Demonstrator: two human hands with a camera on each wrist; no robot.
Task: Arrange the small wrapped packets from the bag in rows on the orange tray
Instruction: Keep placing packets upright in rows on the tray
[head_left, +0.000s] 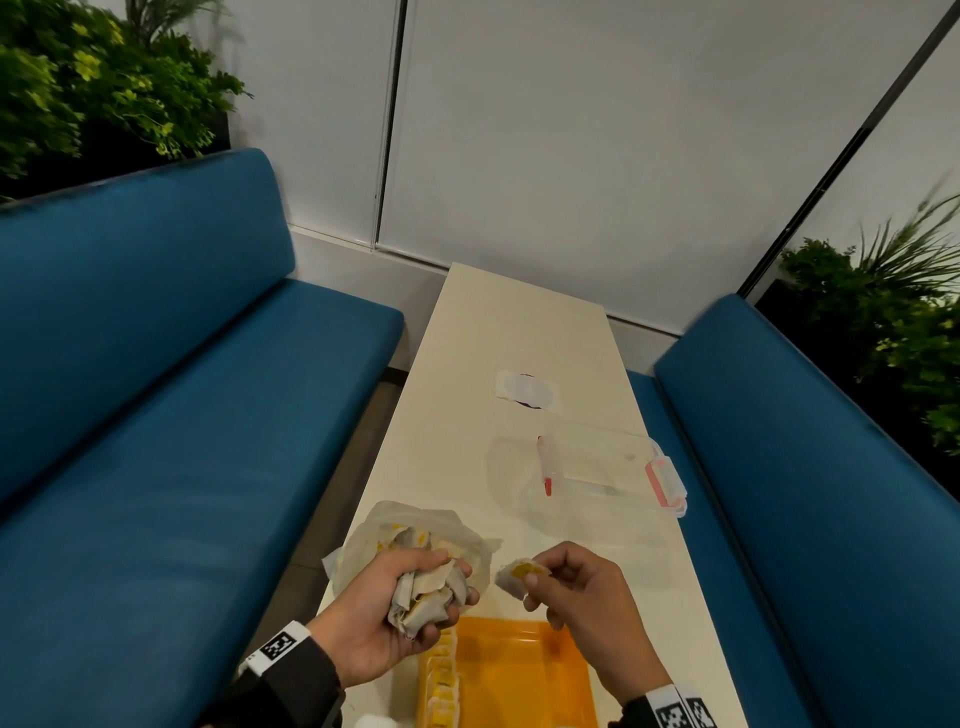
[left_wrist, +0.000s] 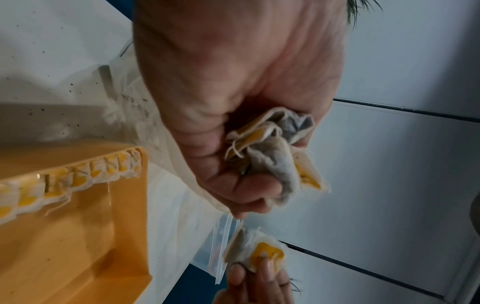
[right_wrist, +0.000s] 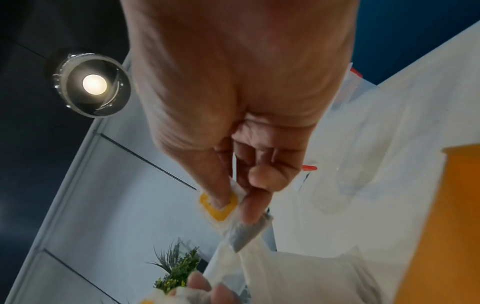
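Orange tray (head_left: 524, 670): near end cut off by the bottom edge of the head view, so the row of packets (head_left: 441, 686) along its left wall can't be counted. Left hand (head_left: 395, 613) covers most of its bunch of packets (head_left: 426, 592); number unclear. Bag (head_left: 415, 530): contents only partly visible through the film, lower part hidden behind that hand. Small white object (head_left: 374, 721) at bottom edge is cropped, can't identify. Right wrist view: right hand (right_wrist: 233, 123) hides most of the single packet (right_wrist: 221, 207); edges blurred. Clear box (head_left: 608, 462): far side hard to make out.
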